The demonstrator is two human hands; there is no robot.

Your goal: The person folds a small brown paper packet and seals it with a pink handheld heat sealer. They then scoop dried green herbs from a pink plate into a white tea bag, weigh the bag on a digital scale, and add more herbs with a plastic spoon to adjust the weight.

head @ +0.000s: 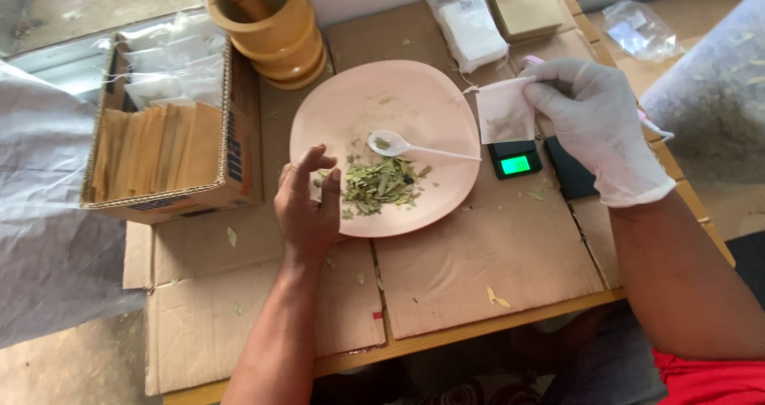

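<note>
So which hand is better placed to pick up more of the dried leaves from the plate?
Probably the left hand: bare, it hovers at the leaves on the plate. The gloved right hand is busy holding the sachet over the scale.

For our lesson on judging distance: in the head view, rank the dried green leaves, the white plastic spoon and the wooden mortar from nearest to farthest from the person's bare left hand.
From the bare left hand:
1. Dried green leaves, just right, on the plate.
2. White plastic spoon, beyond the leaves.
3. Wooden mortar, far top edge.
</note>
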